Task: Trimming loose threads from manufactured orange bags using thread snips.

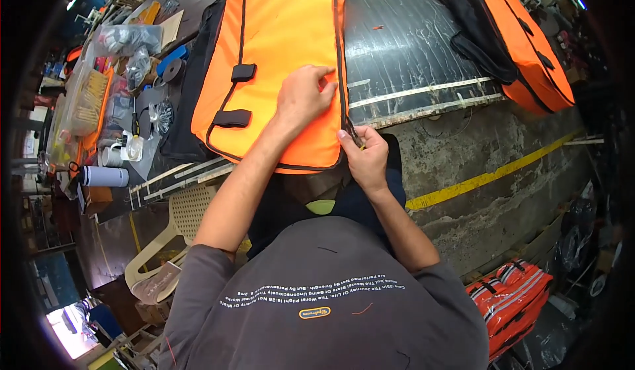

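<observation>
A bright orange fabric bag [284,26] with black piping and two black strap tabs lies on the dark table in front of me. My left hand [307,95] rests on the bag's face near its right edge, thumb and forefinger apart beside the dark edge strip [340,59]. At the bag's lower right corner, my right hand [367,157] is closed in a pinch. Between its fingers is a narrow dark piece [354,134] with a yellowish spot, running along the bag's edge. Whether this is part of the bag or a small tool, I cannot tell.
Another orange and black bag [522,33] hangs over the table's edge at the right. Clear plastic bins [129,39], a white cylinder [106,176] and small supplies crowd the left. A beige plastic chair [188,211] stands below; red-orange packed bags [509,300] sit at the lower right.
</observation>
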`<state>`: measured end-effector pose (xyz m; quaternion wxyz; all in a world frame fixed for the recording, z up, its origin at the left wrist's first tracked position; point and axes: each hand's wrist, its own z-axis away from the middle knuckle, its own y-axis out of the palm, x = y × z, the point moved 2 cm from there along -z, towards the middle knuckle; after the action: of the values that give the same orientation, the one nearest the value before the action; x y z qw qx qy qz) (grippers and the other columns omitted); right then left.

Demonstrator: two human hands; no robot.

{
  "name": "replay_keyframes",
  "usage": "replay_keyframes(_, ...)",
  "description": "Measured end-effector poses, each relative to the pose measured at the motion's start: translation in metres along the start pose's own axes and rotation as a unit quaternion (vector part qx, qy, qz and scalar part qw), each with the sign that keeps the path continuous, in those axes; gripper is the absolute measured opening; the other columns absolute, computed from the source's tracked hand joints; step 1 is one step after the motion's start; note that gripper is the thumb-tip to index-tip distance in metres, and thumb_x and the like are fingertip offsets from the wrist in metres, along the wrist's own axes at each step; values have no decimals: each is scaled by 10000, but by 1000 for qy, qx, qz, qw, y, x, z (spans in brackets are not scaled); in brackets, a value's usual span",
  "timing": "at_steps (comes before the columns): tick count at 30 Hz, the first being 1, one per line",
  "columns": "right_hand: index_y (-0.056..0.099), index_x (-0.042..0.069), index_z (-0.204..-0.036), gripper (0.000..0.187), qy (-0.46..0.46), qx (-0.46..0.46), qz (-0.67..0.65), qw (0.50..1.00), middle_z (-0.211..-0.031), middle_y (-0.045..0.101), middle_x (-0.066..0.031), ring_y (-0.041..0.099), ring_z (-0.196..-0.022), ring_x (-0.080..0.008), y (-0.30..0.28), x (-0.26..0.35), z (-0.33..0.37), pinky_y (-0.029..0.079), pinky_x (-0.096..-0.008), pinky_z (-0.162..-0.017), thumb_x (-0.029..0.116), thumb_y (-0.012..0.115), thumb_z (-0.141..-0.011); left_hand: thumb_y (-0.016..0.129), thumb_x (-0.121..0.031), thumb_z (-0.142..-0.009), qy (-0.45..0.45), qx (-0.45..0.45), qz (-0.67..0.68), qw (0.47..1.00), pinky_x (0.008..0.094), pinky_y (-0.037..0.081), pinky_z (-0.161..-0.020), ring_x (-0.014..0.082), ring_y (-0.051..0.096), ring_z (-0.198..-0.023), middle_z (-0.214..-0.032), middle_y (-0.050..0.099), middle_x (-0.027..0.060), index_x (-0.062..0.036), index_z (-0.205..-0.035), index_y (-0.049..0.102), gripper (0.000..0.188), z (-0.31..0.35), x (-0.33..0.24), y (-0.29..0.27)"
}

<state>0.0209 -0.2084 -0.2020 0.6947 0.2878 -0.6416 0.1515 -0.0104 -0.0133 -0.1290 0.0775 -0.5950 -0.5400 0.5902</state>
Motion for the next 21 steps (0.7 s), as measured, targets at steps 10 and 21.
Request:
replay_keyframes(10,713,-17,-1113,237,-44,-12,13,999,-895,763,-7,664,-762,-66,0,19,-8,540,-260,-705,155,846,-1018,765,-161,-944,-21,-36,104,994,329,577,-636,154,691,-648,-750,719,73,7,-906,754,172,-1,2,14)
replay_keyframes(21,720,53,-1022,205,-304,77,472,824,-868,786,-183,775,-784,-403,6,90,-78,599,-504,-674,230,811,-974,744,-173,-1044,-161,54,415,894,249,442,-501,48,551,-580,-755,637,-31,-26,-993,705,160,-2,44,29)
